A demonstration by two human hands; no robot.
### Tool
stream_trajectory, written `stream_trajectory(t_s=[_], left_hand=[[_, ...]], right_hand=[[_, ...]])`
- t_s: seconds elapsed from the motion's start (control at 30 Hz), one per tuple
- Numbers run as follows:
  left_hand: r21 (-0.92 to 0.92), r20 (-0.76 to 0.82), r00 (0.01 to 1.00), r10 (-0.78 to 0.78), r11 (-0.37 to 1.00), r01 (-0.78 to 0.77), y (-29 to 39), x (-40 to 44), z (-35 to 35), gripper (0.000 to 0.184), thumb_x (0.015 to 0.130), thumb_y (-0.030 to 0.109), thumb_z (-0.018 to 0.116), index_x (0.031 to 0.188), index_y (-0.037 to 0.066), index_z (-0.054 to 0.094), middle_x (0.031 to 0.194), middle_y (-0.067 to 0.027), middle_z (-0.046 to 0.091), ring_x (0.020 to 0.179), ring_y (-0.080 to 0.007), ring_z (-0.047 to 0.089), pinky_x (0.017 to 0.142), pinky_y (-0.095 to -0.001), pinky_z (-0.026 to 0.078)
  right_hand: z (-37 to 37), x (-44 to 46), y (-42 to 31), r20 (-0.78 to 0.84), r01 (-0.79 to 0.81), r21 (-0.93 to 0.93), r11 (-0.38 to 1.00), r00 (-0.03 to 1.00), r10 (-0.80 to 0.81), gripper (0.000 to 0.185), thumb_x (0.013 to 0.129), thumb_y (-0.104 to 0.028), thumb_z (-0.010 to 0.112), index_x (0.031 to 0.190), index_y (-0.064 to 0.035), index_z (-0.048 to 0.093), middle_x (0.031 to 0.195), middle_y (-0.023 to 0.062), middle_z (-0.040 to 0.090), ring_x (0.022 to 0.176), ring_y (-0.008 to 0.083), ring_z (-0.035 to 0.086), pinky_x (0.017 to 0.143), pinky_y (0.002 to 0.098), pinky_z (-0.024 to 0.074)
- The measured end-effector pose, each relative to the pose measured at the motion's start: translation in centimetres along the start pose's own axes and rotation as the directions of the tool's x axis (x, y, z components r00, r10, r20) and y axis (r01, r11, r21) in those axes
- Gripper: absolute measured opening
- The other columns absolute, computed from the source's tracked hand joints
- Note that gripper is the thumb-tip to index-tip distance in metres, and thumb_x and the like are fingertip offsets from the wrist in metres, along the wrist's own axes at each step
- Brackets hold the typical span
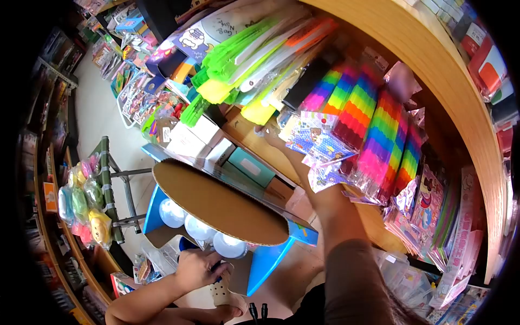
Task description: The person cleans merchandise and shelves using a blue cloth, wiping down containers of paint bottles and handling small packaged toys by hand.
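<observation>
My left hand (199, 269) is closed at the lower edge of a blue cardboard display box (268, 266), its fingertips partly hidden beside the round tubs. Several clear tubs with whitish round lids (229, 245) sit in a row in the box, under its curved brown cardboard panel (219, 201). The box is tilted in front of me. My right arm stretches forward to the wooden shelf, and my right hand (272, 135) is beside shiny patterned packets (319, 138). Those packets and the shelf contents partly cover it, so its fingers are unclear.
Rainbow-striped packs (382, 146) fill the shelf, with green and orange plastic-wrapped items (238, 62) behind. White boxes (192, 138) and a teal box (251, 167) stand beyond the display box. On the left, a folding stool (106, 189) carries bagged toys (86, 197).
</observation>
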State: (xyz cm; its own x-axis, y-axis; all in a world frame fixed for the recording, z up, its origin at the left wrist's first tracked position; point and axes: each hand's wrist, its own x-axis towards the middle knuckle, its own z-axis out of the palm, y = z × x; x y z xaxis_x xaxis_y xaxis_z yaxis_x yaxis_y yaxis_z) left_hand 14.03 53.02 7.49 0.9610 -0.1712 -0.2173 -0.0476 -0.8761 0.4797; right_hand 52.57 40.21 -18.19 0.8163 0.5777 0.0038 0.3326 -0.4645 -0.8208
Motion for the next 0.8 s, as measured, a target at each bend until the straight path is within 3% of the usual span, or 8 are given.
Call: stream_trajectory(t_s=[0.2, 0.37, 0.63, 0.73, 0.8], left_hand=[[-0.007, 0.011, 1.000, -0.012, 1.000, 0.013, -0.2, 0.0, 0.3, 0.020, 0.073, 0.026, 0.068, 0.084, 0.010, 0.063, 0.065, -0.0067, 0.060, 0.053, -0.0259, 0.060, 0.047, -0.0358, 0.047], [0.012, 0.024, 1.000, 0.004, 1.000, -0.004, -0.1, 0.3, 0.0, 0.020, 0.073, 0.026, 0.068, 0.086, 0.010, 0.063, 0.065, -0.0063, 0.060, 0.051, -0.0253, 0.059, 0.046, -0.0351, 0.047], [0.022, -0.010, 1.000, 0.009, 1.000, -0.009, -0.2, -0.1, 0.5, 0.015, 0.072, 0.026, 0.070, 0.077, 0.013, 0.064, 0.056, -0.0086, 0.058, 0.049, -0.0259, 0.058, 0.045, -0.0367, 0.045], [0.017, -0.037, 0.999, -0.009, 1.000, 0.010, -0.5, -0.4, 0.9, 0.016, 0.071, 0.026, 0.070, 0.075, 0.013, 0.063, 0.056, -0.0092, 0.058, 0.049, -0.0265, 0.059, 0.045, -0.0374, 0.045], [0.002, -0.060, 0.998, -0.027, 1.000, 0.027, 0.0, -0.5, 1.0, 0.017, 0.070, 0.026, 0.071, 0.074, 0.012, 0.063, 0.056, -0.0092, 0.058, 0.050, -0.0269, 0.059, 0.045, -0.0382, 0.045]], right_hand=[[0.8, -0.4, -1.5, 0.134, 0.117, -0.033, 0.993, 0.985, -0.112, 0.021, 0.068, 0.011, 0.055, 0.077, -0.0042, 0.065, 0.079, 0.0098, 0.059, 0.081, 0.0236, 0.058, 0.071, 0.0305, 0.0453], [-3.1, -9.1, -0.6, 0.225, 0.184, 0.020, 0.983, 0.957, -0.184, 0.022, 0.068, 0.012, 0.055, 0.078, -0.0045, 0.066, 0.078, 0.0096, 0.059, 0.082, 0.0231, 0.058, 0.072, 0.0303, 0.0452], [-9.4, -23.8, 1.7, 0.331, 0.048, 0.044, 0.998, 0.942, -0.060, 0.024, 0.067, 0.013, 0.056, 0.078, -0.0051, 0.067, 0.078, 0.0093, 0.059, 0.083, 0.0222, 0.059, 0.074, 0.0301, 0.0452], [-11.4, -26.3, -0.3, 0.338, 0.064, -0.042, 0.997, 0.940, -0.046, 0.023, 0.067, 0.012, 0.056, 0.078, -0.0051, 0.068, 0.079, 0.0090, 0.060, 0.084, 0.0213, 0.059, 0.076, 0.0307, 0.0444], [-11.0, -26.6, 0.9, 0.170, 0.083, -0.004, 0.997, 0.982, -0.081, 0.026, 0.067, 0.013, 0.054, 0.080, -0.0045, 0.068, 0.080, 0.0095, 0.060, 0.083, 0.0221, 0.059, 0.075, 0.0309, 0.0446]])
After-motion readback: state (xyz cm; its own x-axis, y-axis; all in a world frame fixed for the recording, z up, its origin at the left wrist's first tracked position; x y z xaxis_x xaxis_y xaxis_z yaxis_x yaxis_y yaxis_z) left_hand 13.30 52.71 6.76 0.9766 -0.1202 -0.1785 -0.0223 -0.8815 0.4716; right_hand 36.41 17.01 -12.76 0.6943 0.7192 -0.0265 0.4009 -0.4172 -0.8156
